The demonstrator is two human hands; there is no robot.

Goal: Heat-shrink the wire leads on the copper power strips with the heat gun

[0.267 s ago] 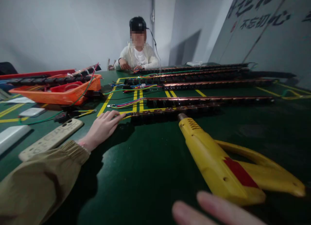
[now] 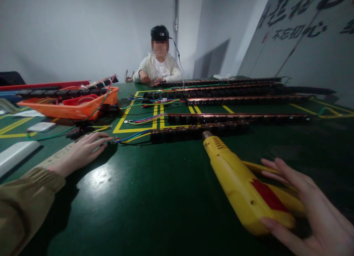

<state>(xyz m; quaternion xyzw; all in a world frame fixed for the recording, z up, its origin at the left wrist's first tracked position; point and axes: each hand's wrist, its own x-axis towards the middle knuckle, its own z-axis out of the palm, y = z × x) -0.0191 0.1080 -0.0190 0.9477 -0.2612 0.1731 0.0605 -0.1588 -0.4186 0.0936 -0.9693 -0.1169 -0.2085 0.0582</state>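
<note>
Pale walls (image 2: pixel 83 27) stand behind a dark green counter (image 2: pixel 155 197) marked with yellow lines, and across it sits a person in a light jacket (image 2: pixel 174 70). On the near right lies a yellow heat gun (image 2: pixel 238 182). Its barrel runs on a slant, with the rear end toward the near right and the metal nozzle (image 2: pixel 206 134) pointing away and leftward, just beside the nearest black strip (image 2: pixel 193 132). The handle splays off to the right of the barrel.

Of the two hands, the right hand (image 2: pixel 312 208) is spread wide around the back of the gun, thumb at the rear end and fingers over by the handle, not closed on it. The left hand (image 2: pixel 85 151) is palm down with its fingers loosely extended, partly over a beige power strip (image 2: pixel 56 155); the fingertips reach the ends of coloured wires (image 2: pixel 135 137), though contact is hard to make out.

These wires leave the nearest strip's left end. That strip's long axis runs left to right, roughly parallel to another copper-topped strip (image 2: pixel 235 118) behind it. Farther left sits an orange basket (image 2: pixel 61 110).
</note>
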